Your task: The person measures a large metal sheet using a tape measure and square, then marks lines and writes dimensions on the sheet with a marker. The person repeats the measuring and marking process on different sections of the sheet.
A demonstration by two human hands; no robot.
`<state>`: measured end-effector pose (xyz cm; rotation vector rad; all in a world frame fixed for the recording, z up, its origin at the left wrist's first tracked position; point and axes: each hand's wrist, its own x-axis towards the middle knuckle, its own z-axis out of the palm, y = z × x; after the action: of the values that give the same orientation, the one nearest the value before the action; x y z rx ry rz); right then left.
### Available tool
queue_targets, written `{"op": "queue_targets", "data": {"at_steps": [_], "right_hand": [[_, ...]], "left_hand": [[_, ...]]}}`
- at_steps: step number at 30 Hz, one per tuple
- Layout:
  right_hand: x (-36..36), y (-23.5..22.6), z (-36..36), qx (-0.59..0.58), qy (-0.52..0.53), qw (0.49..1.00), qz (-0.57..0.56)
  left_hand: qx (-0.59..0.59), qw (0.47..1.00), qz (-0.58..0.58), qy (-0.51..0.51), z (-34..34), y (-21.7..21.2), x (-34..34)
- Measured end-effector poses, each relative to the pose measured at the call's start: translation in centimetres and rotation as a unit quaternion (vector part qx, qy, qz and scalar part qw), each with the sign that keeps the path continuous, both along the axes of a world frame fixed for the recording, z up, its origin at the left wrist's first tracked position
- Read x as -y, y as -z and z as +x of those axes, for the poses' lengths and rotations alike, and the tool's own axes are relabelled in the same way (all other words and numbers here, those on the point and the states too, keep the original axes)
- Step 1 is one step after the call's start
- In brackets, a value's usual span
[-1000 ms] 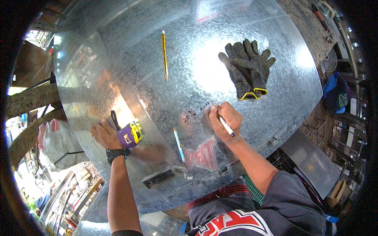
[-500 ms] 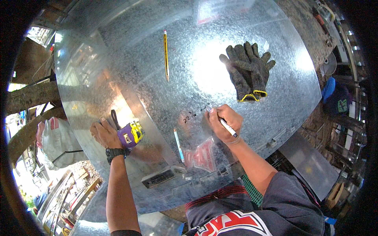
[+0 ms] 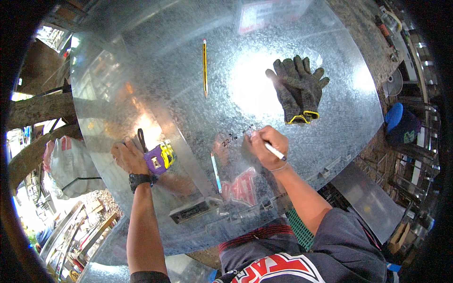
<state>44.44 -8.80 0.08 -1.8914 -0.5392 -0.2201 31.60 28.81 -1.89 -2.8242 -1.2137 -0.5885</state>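
A white marker pen (image 3: 274, 150) is gripped in my right hand (image 3: 268, 147), its writing end hidden by my fingers. It sits at the right end of a line of dark handwriting (image 3: 238, 135) on a shiny metal sheet (image 3: 155, 61). My left hand (image 3: 128, 158) lies on the sheet's left part, fingers spread. Right beside it is a purple and yellow tape measure (image 3: 158, 159) with a black strap. Between my hands rests a light blue and white pencil or pen (image 3: 215, 171); farther off lies a yellow and black pencil (image 3: 205, 70).
A pair of dark grey knit gloves (image 3: 299, 89) with yellow cuffs lies on the sheet beyond my right hand. Near the front edge is a rectangular slot-like fitting (image 3: 196, 211). A blue and dark cap (image 3: 401, 123) sits off to the right, and a whitish sack (image 3: 73, 165) to the left.
The whole view has shifted slightly. The marker's rear end has swung up a little in my right hand, while my left hand stays by the tape measure.
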Motion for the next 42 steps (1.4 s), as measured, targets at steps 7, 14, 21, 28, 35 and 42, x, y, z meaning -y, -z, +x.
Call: {"op": "queue_targets", "data": {"at_steps": [7,14,21,28,35,42], "right_hand": [[1.6,-4.0,0.2,-0.368,0.044,0.856,0.36],[8.6,-9.5,-6.9,-0.23,0.156,0.952,0.127],[14.3,-14.5,-15.0,-0.241,0.233,0.932,0.138],[16.4,-15.2,-18.5,-0.269,0.256,0.911,0.181],[17.2,-15.8,-17.9,-0.277,0.127,0.934,0.186],[18.7,-20.4,-19.0,-0.491,-0.104,0.837,0.22]], "left_hand": [[-0.028,0.999,-0.028,-0.008,0.1,-0.6,-0.1],[-0.044,0.998,-0.049,-0.013,0.0,0.1,0.2],[0.137,0.963,-0.227,0.047,-2.4,-0.9,-1.7],[0.24,0.888,-0.386,0.071,-9.5,-6.8,7.7],[0.079,0.807,-0.539,0.229,-15.5,-11.7,25.1],[-0.093,0.693,-0.594,0.397,-14.8,-19.4,35.1]]}}
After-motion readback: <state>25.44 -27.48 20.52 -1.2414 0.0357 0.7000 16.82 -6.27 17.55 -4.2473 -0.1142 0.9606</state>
